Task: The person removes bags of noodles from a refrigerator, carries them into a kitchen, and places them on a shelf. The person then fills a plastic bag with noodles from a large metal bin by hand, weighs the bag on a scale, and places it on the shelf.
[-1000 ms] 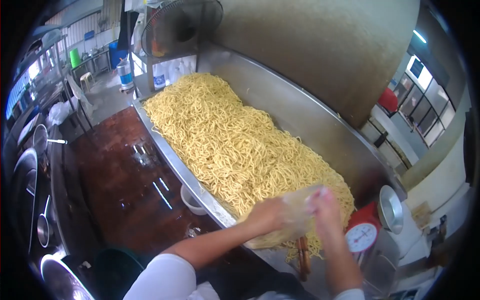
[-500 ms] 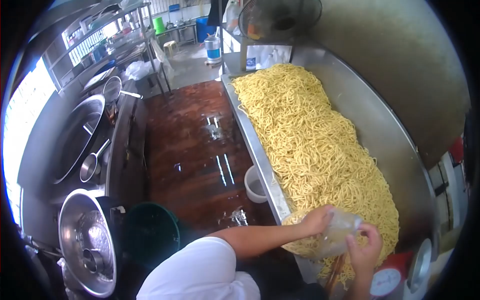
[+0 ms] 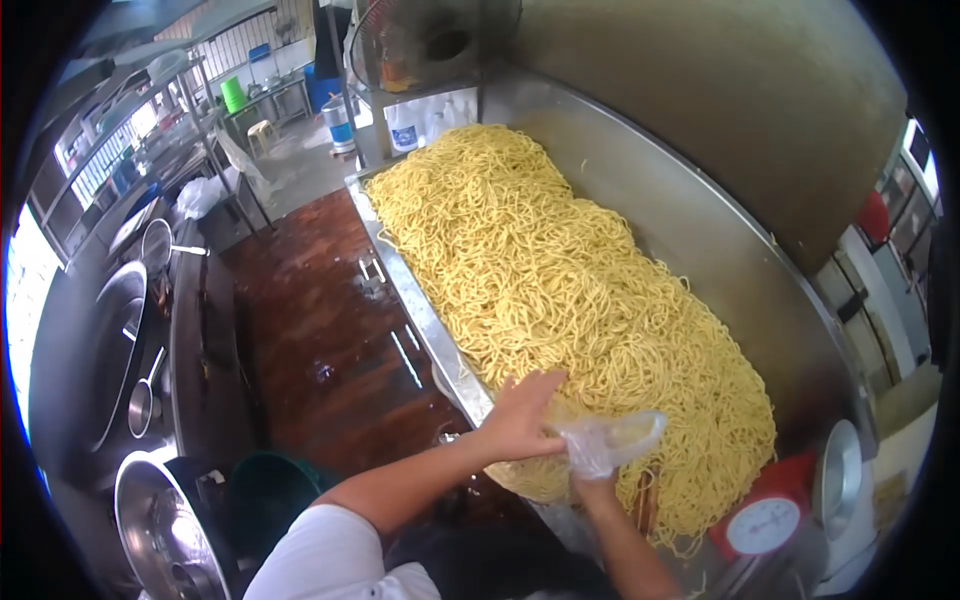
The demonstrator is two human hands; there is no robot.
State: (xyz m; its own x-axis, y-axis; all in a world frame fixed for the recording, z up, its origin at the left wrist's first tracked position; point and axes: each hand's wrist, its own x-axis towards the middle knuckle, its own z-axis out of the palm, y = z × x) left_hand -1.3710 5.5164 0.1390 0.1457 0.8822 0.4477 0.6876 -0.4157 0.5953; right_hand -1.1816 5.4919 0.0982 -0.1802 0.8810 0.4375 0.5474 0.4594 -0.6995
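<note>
A large heap of yellow noodles [image 3: 560,280] lies in a long metal trough [image 3: 445,345]. Over its near end, my left hand [image 3: 522,415] has thumb and fingers apart, the thumb against a clear plastic bag [image 3: 610,440]. The bag's mouth forms a loop toward the right. My right hand [image 3: 597,488] grips the bag from below, its fingertips partly covered by the plastic. Beneath my left forearm, more noodles under clear plastic [image 3: 530,478] rest at the trough's near edge. Thin brown sticks [image 3: 648,500] stand out by the noodles to the right of my right hand.
A red scale [image 3: 763,524] with a round dial and a metal pan [image 3: 840,478] is at the near right. To the left are a metal basin [image 3: 150,520], a dark green tub [image 3: 265,490], a saucepan [image 3: 142,408], a strainer [image 3: 157,245] and a wet brown floor [image 3: 300,320].
The view has turned to the right. My left hand has opened and reached forward over the noodles. My right hand has moved below the bag, whose mouth now shows as a wide loop.
</note>
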